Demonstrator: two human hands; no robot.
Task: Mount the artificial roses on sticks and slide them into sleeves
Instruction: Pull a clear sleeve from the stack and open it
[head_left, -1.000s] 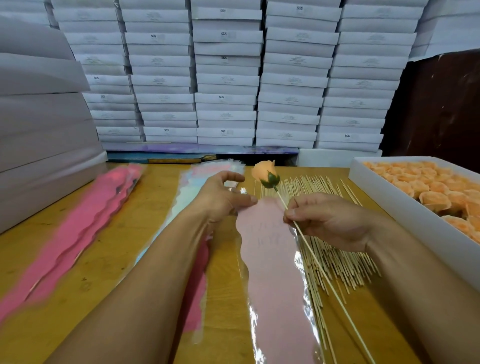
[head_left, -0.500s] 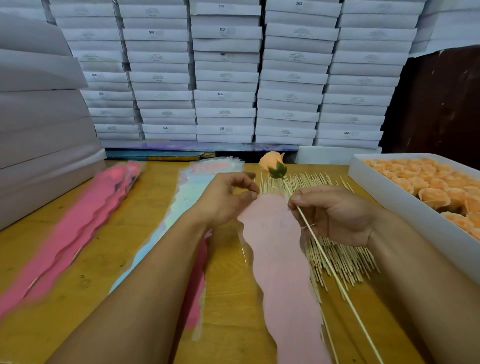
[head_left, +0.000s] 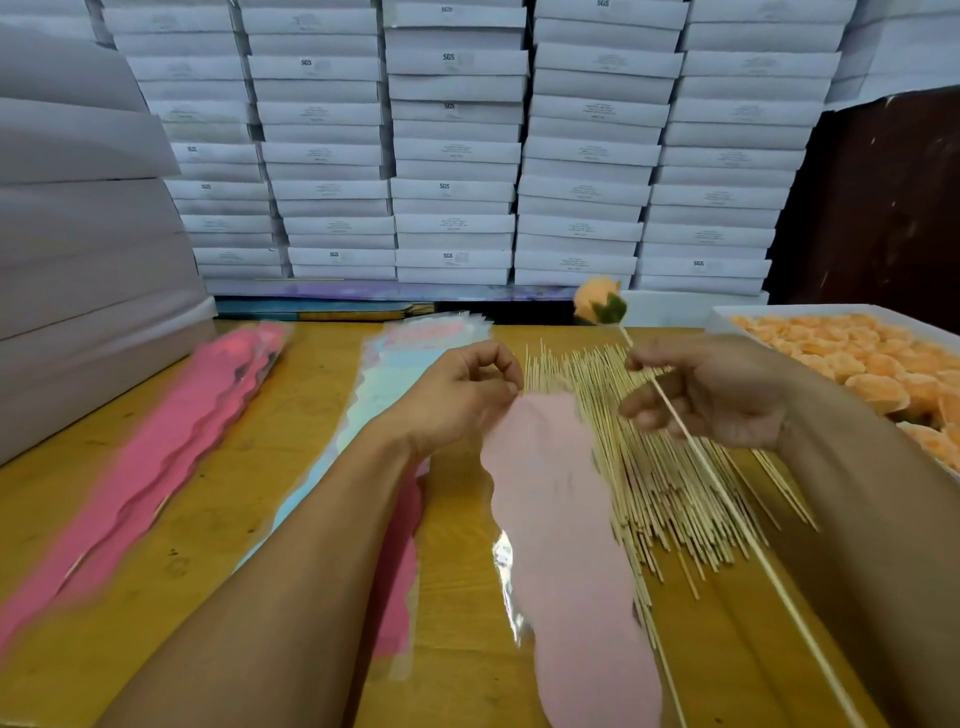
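We see stacked white boxes (head_left: 457, 156) filling the upper frame, six columns or so, and more pale boxes (head_left: 78, 234) at left, blurred. A white tray (head_left: 727, 317) of orange roses (head_left: 878, 387) sits at the right edge, cut off; too many to count. Loose sticks (head_left: 649, 467) lie in one heap mid-right on the yellow worktop (head_left: 291, 519), far too many to count. Two sleeve piles lie to the left: pink sleeves (head_left: 156, 457) at lower left and pastel sleeves (head_left: 415, 338) at centre, both blurred, counts unreadable.

One pink sleeve (head_left: 566, 545) lies centre-bottom, partly over the stick heap, its lower end cut by the frame edge. Our left hand (head_left: 457, 395) pinches its top edge, thumb and forefinger curled; exact contact is blurred. Our right hand (head_left: 722, 389) has a narrow grip on one stick (head_left: 727, 504), fingers curled round it. That stick runs from centre-right down to the bottom right, over the heap, its lower end out of frame. One rose (head_left: 597, 304) with a green base sits on its top end, raised above the worktop, in front of the boxes, up and right of the sleeve's mouth. Both forearms cover part of the worktop and the pastel pile.
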